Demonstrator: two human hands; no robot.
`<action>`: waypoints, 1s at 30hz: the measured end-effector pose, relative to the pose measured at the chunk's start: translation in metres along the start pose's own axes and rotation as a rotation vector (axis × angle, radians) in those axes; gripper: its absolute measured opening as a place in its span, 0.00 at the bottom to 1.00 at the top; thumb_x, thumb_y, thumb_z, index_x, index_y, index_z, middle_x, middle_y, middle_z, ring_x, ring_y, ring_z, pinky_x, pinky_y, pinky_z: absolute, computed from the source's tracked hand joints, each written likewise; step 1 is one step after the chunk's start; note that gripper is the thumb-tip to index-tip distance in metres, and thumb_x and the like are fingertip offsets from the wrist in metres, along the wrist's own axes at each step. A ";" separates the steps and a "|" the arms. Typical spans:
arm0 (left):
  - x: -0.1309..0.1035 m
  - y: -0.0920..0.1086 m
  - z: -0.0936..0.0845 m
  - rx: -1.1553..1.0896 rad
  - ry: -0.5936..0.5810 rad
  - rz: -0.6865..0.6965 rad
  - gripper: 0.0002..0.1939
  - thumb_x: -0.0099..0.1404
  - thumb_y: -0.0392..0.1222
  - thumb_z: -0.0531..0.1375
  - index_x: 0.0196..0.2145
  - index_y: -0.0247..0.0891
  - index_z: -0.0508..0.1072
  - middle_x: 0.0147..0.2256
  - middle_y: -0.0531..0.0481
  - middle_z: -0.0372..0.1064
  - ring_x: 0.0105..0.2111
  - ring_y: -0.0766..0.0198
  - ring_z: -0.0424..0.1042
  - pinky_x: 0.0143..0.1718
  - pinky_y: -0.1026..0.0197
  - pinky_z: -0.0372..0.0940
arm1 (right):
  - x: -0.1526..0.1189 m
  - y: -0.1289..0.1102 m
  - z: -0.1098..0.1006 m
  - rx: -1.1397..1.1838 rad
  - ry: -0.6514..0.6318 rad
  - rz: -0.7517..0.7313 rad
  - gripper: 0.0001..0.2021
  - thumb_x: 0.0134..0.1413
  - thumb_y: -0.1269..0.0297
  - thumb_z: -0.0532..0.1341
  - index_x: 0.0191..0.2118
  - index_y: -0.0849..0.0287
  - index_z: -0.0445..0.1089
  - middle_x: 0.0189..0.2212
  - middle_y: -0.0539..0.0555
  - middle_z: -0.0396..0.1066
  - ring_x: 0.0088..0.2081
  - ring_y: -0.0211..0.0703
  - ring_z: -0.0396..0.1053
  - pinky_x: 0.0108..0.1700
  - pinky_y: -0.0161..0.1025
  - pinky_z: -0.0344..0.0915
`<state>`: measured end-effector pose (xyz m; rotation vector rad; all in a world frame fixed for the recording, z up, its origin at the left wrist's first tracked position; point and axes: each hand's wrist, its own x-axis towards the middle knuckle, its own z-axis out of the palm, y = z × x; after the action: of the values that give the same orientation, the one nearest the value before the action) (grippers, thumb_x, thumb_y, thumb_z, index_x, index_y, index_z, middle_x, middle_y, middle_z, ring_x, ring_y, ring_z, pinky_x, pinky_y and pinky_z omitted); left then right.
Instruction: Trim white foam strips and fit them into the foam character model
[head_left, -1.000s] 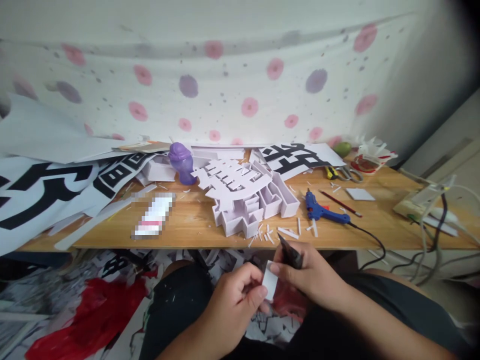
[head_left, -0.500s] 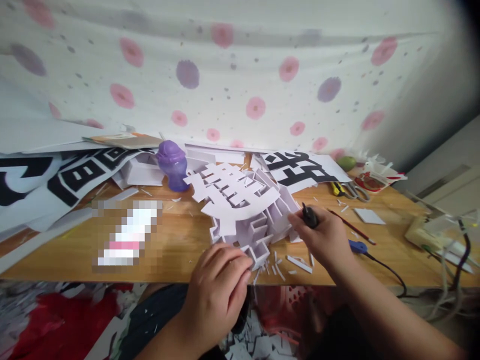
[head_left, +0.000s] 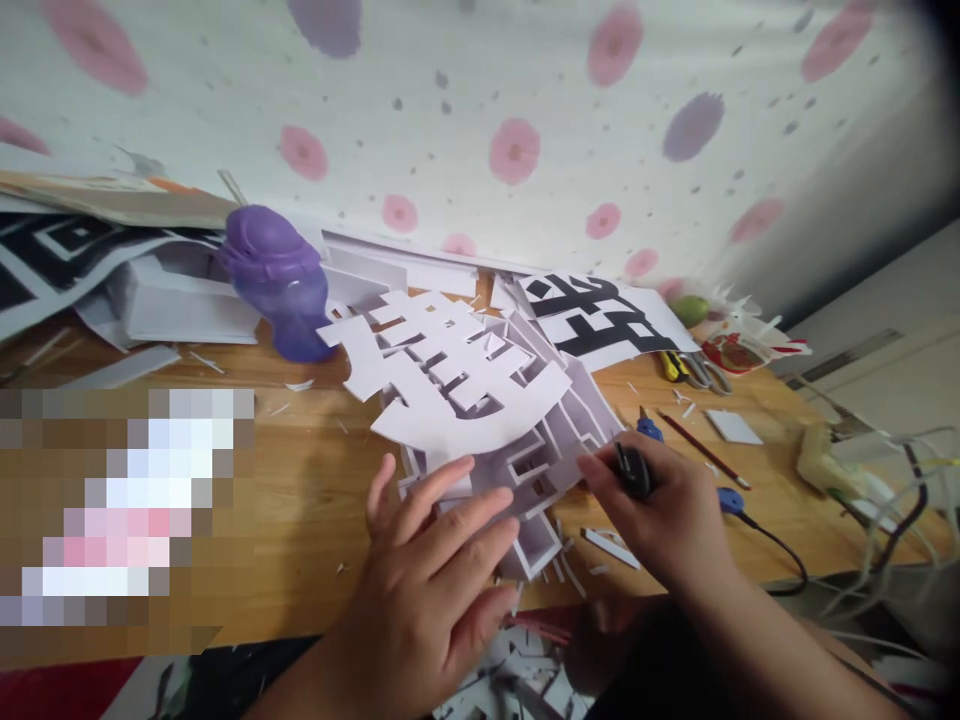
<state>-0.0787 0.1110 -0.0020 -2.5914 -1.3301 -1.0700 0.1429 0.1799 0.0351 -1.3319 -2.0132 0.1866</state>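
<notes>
Presently, left hand [head_left: 427, 580] — fingers spread wide — is at the near side of the model [head_left: 480, 428]; right hand [head_left: 671, 505] grips a black tool [head_left: 635, 472], glue gun [head_left: 731, 501] partly hidden behind.

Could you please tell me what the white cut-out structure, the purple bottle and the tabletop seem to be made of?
White cut-out structure: matte foam board or stiff card, it seems, from its flat faces and thin upright walls.
Purple bottle: probably plastic; its lower body looks translucent and smooth.
Tabletop: wood or wood-look laminate, slightly glossy, showing grain lines.
</notes>
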 end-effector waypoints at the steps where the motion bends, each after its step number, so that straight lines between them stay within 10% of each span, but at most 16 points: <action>1: 0.000 0.000 0.000 -0.015 0.022 -0.012 0.19 0.57 0.41 0.59 0.47 0.44 0.70 0.50 0.51 0.68 0.56 0.48 0.54 0.58 0.37 0.29 | -0.001 -0.001 0.000 0.005 -0.009 -0.005 0.06 0.49 0.65 0.59 0.25 0.61 0.65 0.18 0.46 0.59 0.19 0.31 0.55 0.22 0.30 0.52; 25: -0.001 0.003 0.013 -0.131 0.233 -0.073 0.11 0.60 0.38 0.57 0.40 0.43 0.75 0.40 0.54 0.75 0.49 0.51 0.64 0.59 0.38 0.32 | 0.002 -0.012 -0.009 0.069 -0.002 0.104 0.09 0.53 0.64 0.59 0.25 0.62 0.65 0.17 0.47 0.60 0.19 0.32 0.57 0.21 0.30 0.53; 30: -0.003 0.003 -0.002 -0.373 0.273 0.012 0.18 0.56 0.27 0.56 0.45 0.36 0.68 0.39 0.46 0.71 0.45 0.56 0.65 0.51 0.48 0.56 | -0.006 -0.014 -0.022 0.530 -0.176 0.275 0.11 0.53 0.59 0.61 0.27 0.62 0.65 0.18 0.48 0.61 0.20 0.33 0.59 0.22 0.30 0.57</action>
<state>-0.0788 0.1068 -0.0016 -2.5502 -1.1429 -1.7420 0.1478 0.1635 0.0553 -1.2621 -1.7336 0.9237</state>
